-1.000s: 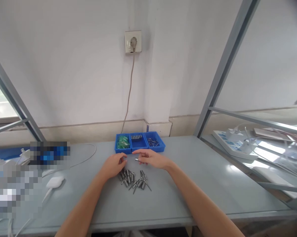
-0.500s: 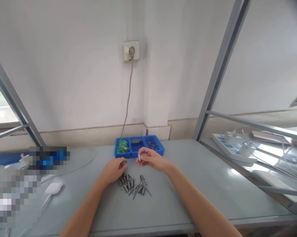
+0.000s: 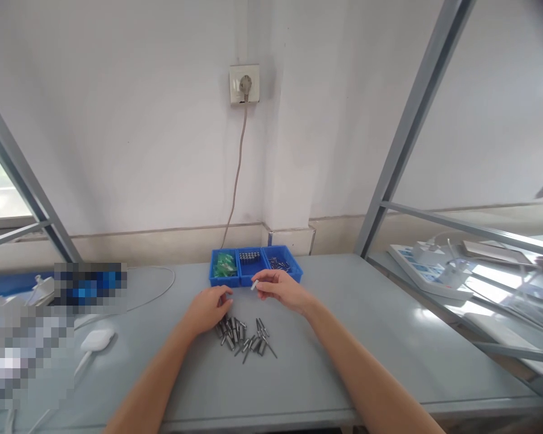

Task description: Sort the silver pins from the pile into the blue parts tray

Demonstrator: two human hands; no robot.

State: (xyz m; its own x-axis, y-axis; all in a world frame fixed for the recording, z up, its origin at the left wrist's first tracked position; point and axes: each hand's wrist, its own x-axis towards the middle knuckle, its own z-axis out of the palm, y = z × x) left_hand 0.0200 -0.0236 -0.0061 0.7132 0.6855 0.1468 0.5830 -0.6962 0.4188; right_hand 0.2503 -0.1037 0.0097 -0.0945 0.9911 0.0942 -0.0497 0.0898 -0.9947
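Between the fingertips of my right hand (image 3: 278,289) is a small metal cylinder (image 3: 255,285), just in front of the blue tray (image 3: 248,281). My left hand (image 3: 211,308) rests at the near-left of the tray with its fingers curled; whether anything is between them is hidden. Beside and below it lies a pile of metal pins and cylinders (image 3: 235,333) on the grey table. The tray has three compartments: green packaging (image 3: 225,265) at left, upright metal cylinders (image 3: 249,257) in rows in the middle, and loose thin metal pieces (image 3: 279,264) at right.
White chargers and cables (image 3: 98,340) lie at the left, near a pixelated area. A grey metal frame (image 3: 404,138) rises at the right, with a power strip (image 3: 427,271) beyond it. A cable hangs from a wall socket (image 3: 244,85) behind the tray.
The small cylinder in my right hand has turned from upright to tilted, and the right fingers have drawn closer together. My left hand has barely moved. The camera view has shifted slightly.
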